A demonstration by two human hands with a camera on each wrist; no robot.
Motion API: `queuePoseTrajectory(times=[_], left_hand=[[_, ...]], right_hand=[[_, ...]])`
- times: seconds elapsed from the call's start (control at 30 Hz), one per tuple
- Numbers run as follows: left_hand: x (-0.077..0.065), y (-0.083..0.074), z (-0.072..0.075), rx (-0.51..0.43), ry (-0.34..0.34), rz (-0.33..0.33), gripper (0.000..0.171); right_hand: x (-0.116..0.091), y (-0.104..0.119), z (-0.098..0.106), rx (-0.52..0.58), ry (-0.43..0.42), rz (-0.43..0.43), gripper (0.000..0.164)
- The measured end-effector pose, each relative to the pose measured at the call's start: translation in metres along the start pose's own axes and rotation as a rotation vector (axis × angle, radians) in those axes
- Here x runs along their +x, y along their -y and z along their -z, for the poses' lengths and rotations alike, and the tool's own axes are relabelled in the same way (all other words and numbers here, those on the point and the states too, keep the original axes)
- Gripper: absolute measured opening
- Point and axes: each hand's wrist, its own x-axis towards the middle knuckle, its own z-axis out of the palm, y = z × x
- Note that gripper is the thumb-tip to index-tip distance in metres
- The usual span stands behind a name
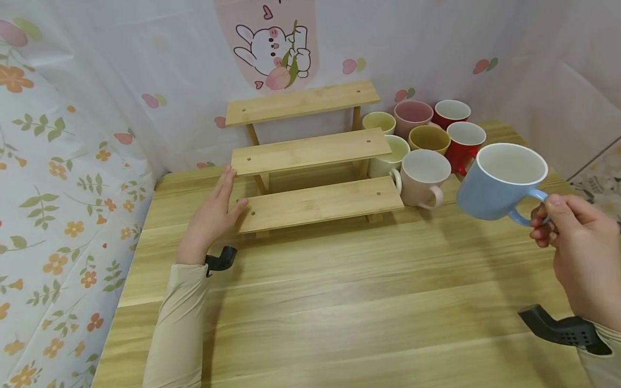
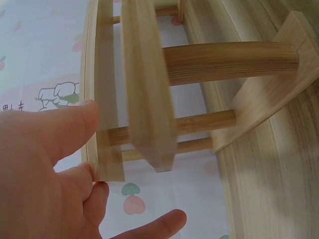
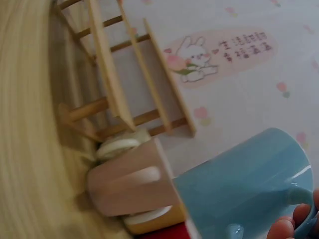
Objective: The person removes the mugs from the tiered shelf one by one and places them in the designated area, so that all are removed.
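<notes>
My right hand [image 1: 582, 242] pinches the handle of a light blue mug [image 1: 499, 180], held upright above the table's right side. In the right wrist view the blue mug [image 3: 244, 184] overlaps a pale pink mug [image 3: 132, 179]. My left hand [image 1: 208, 218] rests with nearly straight fingers against the left ends of a three-tier wooden shelf [image 1: 315, 205]. In the left wrist view, my thumb and fingers touch the end of one board [image 2: 102, 99]. The shelf's boards hold nothing.
Right of the shelf stand several mugs crowded together, among them a pale pink mug [image 1: 426, 171], a mustard mug [image 1: 429, 139], a red mug [image 1: 463, 148] and a dusty pink mug [image 1: 412, 114]. Behind the wooden table [image 1: 339, 312] hangs a printed white cloth [image 1: 170, 64].
</notes>
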Motion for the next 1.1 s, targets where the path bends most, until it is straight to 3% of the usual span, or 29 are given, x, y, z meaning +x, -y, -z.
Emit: queuePoseTrajectory(times=[0.17, 0.27, 0.47, 0.83, 1.1], left_hand=[[0.000, 0.000, 0.000, -0.003, -0.005, 0.002, 0.075], [0.000, -0.001, 0.000, -0.003, -0.007, -0.001, 0.075], [0.001, -0.002, 0.000, -0.006, -0.015, -0.014, 0.075], [-0.002, 0.002, -0.004, -0.012, -0.002, 0.006, 0.076], [-0.001, 0.001, 0.000, -0.001, -0.017, 0.006, 0.074]], right_hand=[[0.009, -0.017, 0.008, -0.034, -0.004, -0.074, 0.018], [0.015, -0.028, 0.009, 0.016, -0.013, -0.135, 0.017], [0.026, -0.045, 0.008, 0.097, -0.032, -0.172, 0.016], [0.041, -0.067, 0.001, -0.042, -0.047, -0.198, 0.020], [0.048, -0.078, -0.005, -0.053, -0.063, -0.198, 0.022]])
